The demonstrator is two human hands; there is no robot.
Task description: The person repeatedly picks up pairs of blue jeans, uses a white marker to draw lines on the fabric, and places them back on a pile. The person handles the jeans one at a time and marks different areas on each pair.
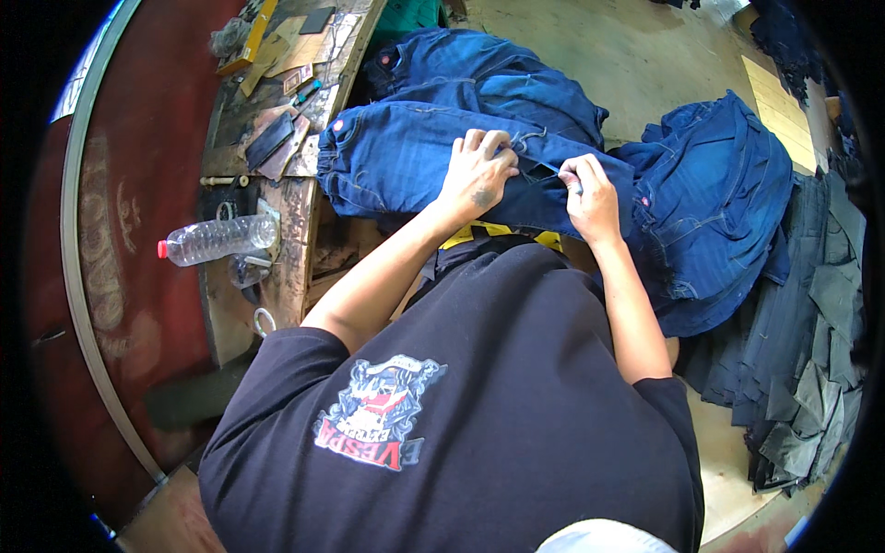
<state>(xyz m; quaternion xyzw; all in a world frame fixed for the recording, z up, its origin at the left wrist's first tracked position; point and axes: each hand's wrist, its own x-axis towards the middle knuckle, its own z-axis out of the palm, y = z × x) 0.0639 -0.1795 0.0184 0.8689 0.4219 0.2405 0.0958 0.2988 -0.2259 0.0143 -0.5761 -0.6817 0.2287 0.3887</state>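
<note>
A pair of blue denim jeans lies stretched across my lap, with loose threads showing near the middle. My left hand rests on it with curled fingers, gripping the cloth beside a dark gap in the denim. To its right, my right hand pinches the edge of the same garment between thumb and fingers. Whether a thread or small tool is also in that pinch is too small to tell. Behind lies another blue denim garment, and a heap of blue denim sits to the right.
On the left stands a worn wooden bench bearing a dark phone, scraps and a yellow box. A clear plastic bottle with a red cap lies at its edge. Stacked dark grey cloth pieces are at the far right.
</note>
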